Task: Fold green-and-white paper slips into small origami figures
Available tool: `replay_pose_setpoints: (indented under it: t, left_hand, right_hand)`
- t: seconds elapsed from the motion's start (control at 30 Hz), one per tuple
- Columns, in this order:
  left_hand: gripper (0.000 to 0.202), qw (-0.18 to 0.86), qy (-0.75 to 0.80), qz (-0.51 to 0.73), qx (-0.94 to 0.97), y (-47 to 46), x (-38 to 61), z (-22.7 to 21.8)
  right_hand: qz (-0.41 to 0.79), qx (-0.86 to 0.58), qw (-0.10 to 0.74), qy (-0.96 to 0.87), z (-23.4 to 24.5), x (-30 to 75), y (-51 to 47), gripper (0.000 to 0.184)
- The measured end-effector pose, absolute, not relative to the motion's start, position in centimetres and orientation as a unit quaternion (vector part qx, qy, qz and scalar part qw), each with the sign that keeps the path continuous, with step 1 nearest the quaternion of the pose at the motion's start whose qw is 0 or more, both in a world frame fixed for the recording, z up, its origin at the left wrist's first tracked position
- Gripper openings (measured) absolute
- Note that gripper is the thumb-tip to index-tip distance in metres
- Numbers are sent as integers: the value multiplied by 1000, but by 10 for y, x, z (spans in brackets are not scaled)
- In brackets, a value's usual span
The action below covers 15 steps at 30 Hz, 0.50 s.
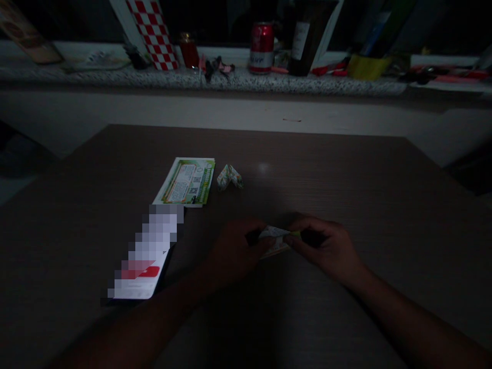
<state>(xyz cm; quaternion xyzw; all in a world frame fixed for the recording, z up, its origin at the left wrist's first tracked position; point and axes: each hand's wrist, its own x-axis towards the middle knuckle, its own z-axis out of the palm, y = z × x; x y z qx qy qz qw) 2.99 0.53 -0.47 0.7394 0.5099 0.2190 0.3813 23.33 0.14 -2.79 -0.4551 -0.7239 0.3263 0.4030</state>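
Between my two hands is a small piece of folded paper [275, 245], pale with printed marks and a bit of green at its right end. My left hand [240, 243] pinches its left side, thumb on the near face. At the right end, my right hand [326, 243] grips the paper between thumb and fingers. Beyond them on the table lies a folded paper piece [229, 177] with two peaks. Beside it, to the left, is a stack of printed green and white leaflets [186, 182]. The dim light hides the finer folds.
A phone [140, 284] with a lit, partly blurred screen lies left of my hands on the dark wooden table [326, 169]. Behind, a speckled stone sill [230, 82] carries a red can [262, 48], a red-and-white checkered tube [154, 36] and a dark container [307, 43].
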Motion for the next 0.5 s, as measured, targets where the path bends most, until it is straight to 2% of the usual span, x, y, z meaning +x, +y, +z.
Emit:
replay_pose_setpoints:
  t: [0.1,0.2,0.37,0.5]
  left_hand:
    - [9,372,530,244,722,4,29,-5]
    - [10,315,513,288,744,3,28,-9]
    - [7,159,427,367,811,0,28,-7]
    - [7,111,406,375,826,-2,27,-3]
  right_hand:
    - [333,-449,426,-711,-25,233,0,4]
    - [322,-422,446,-720,-24,232,0,1]
    - [228,-362,471,-771,-21,232,-1,15]
    - [166,-348,471,-793,-18,234,-4,20]
